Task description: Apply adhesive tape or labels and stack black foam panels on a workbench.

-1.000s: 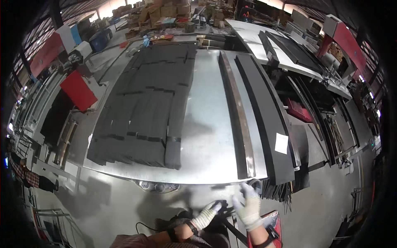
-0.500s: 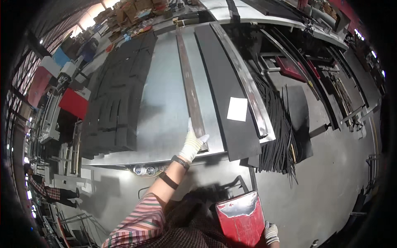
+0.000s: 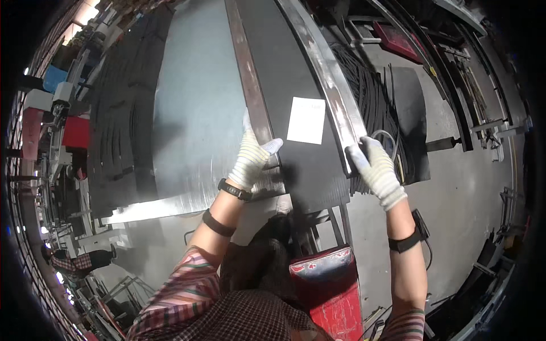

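Head view, looking down on a large steel worktable (image 3: 193, 113). Left hand (image 3: 250, 159), in a white knit glove, lies on the near end of a long flat metal bar (image 3: 247, 74); the fingers are curled over the bar's edge and the thumb sticks out to the right onto the black sheet (image 3: 284, 74) beside it, so the hand grips the bar. Right hand (image 3: 378, 170), also gloved, closes its fingers round the near end of a second, brighter metal bar (image 3: 324, 68), which runs along the right edge of the same black sheet; the thumb sits on the bar's inner side. Both bars run away from the person toward the top of the picture, roughly parallel, with the black sheet between them. A white paper sheet (image 3: 307, 119) lies on the black sheet, between the two hands and just beyond them, touching neither. To the right of the brighter bar a bundle of thin black strips (image 3: 369, 96) hangs off the table edge. On the table's left half lie stacked dark panels (image 3: 122, 113). Below the table edge, between the forearms, stands a red box (image 3: 330, 290) with a worn top. Both wrists carry dark bands; sleeves are striped.
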Available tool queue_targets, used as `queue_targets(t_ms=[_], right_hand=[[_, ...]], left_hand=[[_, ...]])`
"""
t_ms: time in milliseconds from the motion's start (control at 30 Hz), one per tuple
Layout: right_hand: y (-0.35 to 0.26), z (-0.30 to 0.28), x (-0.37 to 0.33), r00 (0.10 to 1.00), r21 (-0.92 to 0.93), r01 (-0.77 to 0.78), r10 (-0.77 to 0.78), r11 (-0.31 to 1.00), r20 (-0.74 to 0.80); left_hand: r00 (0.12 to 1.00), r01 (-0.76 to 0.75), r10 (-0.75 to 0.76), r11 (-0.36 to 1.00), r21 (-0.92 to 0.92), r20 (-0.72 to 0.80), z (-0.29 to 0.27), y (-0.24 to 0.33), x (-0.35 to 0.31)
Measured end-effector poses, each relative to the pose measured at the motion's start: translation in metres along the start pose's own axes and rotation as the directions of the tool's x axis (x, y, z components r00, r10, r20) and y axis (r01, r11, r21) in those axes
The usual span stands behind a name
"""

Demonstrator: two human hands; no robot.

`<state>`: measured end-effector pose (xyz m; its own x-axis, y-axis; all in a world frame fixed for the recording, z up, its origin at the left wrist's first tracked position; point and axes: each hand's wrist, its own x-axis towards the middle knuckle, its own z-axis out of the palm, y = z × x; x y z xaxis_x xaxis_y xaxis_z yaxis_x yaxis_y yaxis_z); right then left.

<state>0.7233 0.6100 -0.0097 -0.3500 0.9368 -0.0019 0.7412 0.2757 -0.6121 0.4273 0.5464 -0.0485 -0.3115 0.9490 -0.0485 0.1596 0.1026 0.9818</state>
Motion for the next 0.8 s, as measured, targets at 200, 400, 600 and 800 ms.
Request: queue_targets(t_ms=[200,400,600,800], right_hand=[[-0.016,0.008,0.01,0.998,0.14,0.068,-0.067,0.988,-0.014],[-0.002,0.001,-0.041,0.953,0.329,-0.294,0.25,0.898,0.17],[0.0,0.019,-0.041,0.912,0.51,-0.407,0.304,0.758,0.276],[0.029,0.034,-0.048,0.978,0.277,-0.202,0.178,0.94,0.108]], left_hand=[[0.913,0.403,-0.371,0.762,-0.507,0.168,-0.004,0.031,-0.026],[0.892,0.43,-0.443,0.776,-0.462,0.086,0.032,0.034,-0.13],[0.685,0.711,-0.663,0.518,-0.476,0.302,0.053,0.023,-0.126],[0.657,0.739,-0.683,0.5,-0.453,0.318,0.058,0.03,-0.149]])
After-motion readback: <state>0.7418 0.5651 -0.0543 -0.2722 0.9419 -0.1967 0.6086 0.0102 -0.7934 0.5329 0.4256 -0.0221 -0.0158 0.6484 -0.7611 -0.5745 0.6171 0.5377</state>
